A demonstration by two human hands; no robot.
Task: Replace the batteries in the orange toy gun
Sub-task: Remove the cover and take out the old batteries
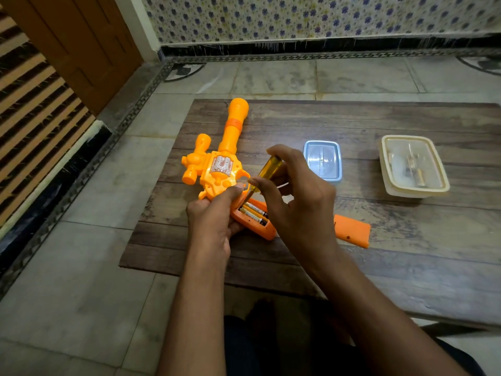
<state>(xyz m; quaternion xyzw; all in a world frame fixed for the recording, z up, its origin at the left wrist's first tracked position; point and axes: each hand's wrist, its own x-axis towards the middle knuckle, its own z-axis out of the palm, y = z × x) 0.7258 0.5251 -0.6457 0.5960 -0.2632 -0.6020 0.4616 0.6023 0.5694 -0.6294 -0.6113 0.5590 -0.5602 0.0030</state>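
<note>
The orange toy gun (pixel 217 169) lies at 9 o'clock on the table (pixel 406 261); my left hand (pixel 214 223) grips its handle, my right hand (pixel 295 196) holds the screwdriver (pixel 267 172). The cover (pixel 352 230) is off, the old batteries (pixel 253 213) are still inside, not yet replaced

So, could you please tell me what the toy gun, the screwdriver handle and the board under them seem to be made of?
Toy gun: apparently moulded plastic, glossy orange, with rounded seams and a silvery panel. Screwdriver handle: probably translucent amber plastic, since light shows through it. Board: looks like wood or a wood-grain laminate, matt and worn, with plank lines; which one cannot be told.
</note>
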